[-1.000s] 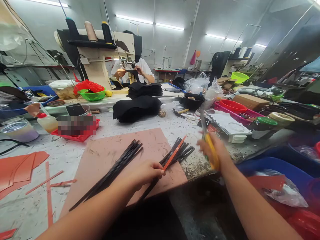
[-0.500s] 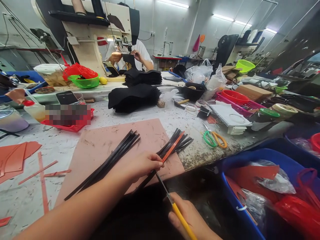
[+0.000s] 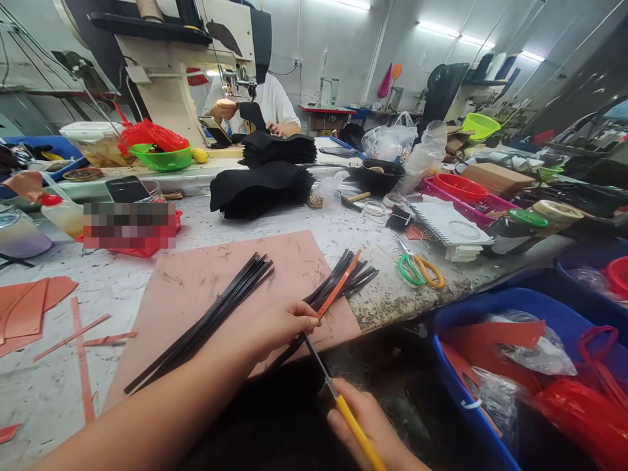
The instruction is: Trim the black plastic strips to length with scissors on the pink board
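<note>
My left hand [image 3: 289,322] is closed, thumb against fingers, on the lower end of an orange strip [image 3: 338,288] with small holes. That strip lies over a bundle of black strips [image 3: 360,278]. My right hand [image 3: 366,415] is wrapped round yellow-handled scissors [image 3: 350,418]; their blades point up and away, with the tips just under my left fingertips. Whether the blades touch a strip is hidden. Left of my hand, a second bundle of black strips [image 3: 220,304] rests slantwise on a pink sheet [image 3: 196,275].
Scissors with green and orange handles [image 3: 419,268] lie near the table edge, beside a spiral notebook [image 3: 444,222]. Black cut pieces [image 3: 262,190] are stacked beyond the sheet. A blue bin [image 3: 449,366] stands at right. Across the table, a co-worker's hand [image 3: 223,110] is at a sewing machine [image 3: 240,85].
My hands, the scissors and the orange strip keep nearly the same place; the whole view shifts slightly. Across the table, one of the co-worker's hands has dropped lower beside the black piece.
</note>
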The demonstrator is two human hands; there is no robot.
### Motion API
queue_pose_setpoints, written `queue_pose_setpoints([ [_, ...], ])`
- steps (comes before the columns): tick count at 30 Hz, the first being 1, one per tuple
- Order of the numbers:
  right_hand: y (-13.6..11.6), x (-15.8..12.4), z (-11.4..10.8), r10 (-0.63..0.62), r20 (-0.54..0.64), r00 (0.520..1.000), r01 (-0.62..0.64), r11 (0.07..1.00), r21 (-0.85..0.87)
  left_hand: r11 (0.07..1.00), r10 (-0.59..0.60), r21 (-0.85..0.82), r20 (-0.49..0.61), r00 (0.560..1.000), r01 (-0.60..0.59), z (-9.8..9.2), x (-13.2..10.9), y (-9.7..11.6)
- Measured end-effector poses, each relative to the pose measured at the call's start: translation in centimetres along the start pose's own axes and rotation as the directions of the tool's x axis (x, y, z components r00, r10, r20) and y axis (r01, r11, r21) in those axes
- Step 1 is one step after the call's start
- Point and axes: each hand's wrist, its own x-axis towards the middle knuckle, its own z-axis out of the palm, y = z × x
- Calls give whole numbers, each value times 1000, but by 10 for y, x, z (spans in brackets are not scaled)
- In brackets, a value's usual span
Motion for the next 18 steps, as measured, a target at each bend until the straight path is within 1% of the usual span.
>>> queue_pose_setpoints([
  [3,4,-1,4,-5,-9,1000,5,1000,14,997,-12,-74,-19,1000,11,2,-11,-5],
  [5,6,-2,6,10,-26,1000,-10,1000,29,992,-36,-118,-13,999,34,4,-20,-14],
  [8,7,-3,10,33,-61,998,-31,999,40,996,-61,-62,-28,998,59,9,-31,-32],
  [10,7,-4,13,40,-71,997,-38,999,39,998,-65,-17,-73,995,64,12,-34,-44],
  [12,7,-4,15,45,-71,996,-43,998,36,998,-64,-6,-118,991,64,15,-35,-52],
  [16,3,-6,16,41,-43,998,-41,999,9,998,-57,-20,-149,987,54,18,-35,-59],
  [18,-3,-7,11,18,-40,999,-21,998,-61,1000,-12,-4,-170,985,11,17,-41,-59],
])
